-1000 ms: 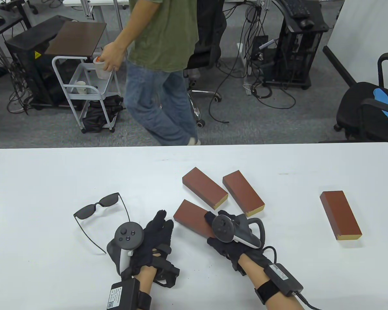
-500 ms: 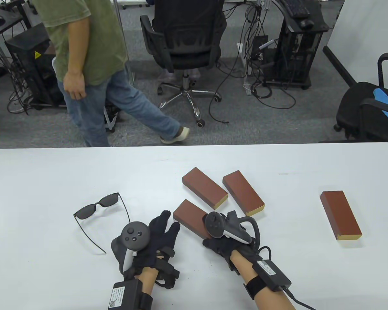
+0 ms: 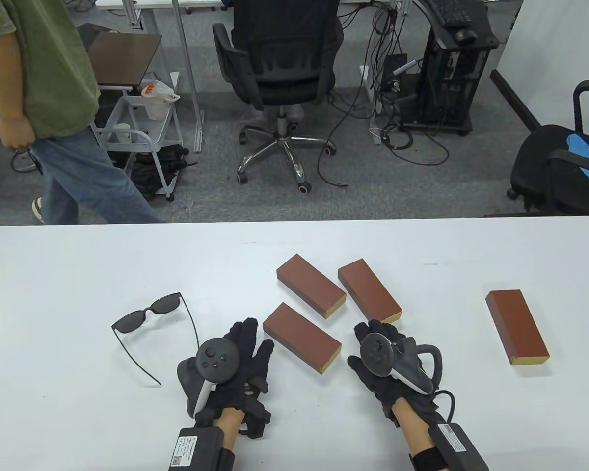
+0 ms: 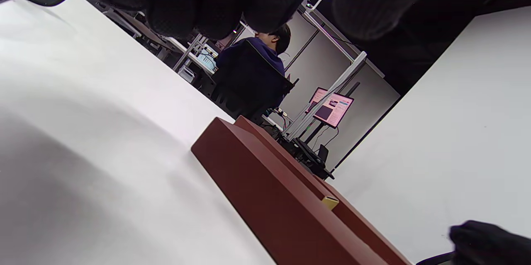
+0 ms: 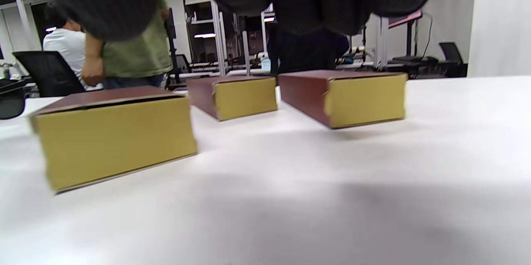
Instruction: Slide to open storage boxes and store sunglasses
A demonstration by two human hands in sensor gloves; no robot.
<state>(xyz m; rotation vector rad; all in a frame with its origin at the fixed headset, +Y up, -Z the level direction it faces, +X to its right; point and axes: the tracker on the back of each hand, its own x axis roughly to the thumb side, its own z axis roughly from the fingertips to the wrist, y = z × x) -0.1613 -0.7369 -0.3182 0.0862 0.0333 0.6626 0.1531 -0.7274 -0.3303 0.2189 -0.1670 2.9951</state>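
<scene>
Both my hands lay released, left hand (image 3: 240,358) and right hand (image 3: 380,365) flanking the nearest box (image 3: 302,337) by the tabletop's (image 3: 54,274) near edge; sunglasses (image 3: 149,326) lay left; an unbraced sleeve might skid.

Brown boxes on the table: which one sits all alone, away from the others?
The brown cardboard storage box far out on the right side of the white table sits alone; the other three huddle together in the middle.
</scene>
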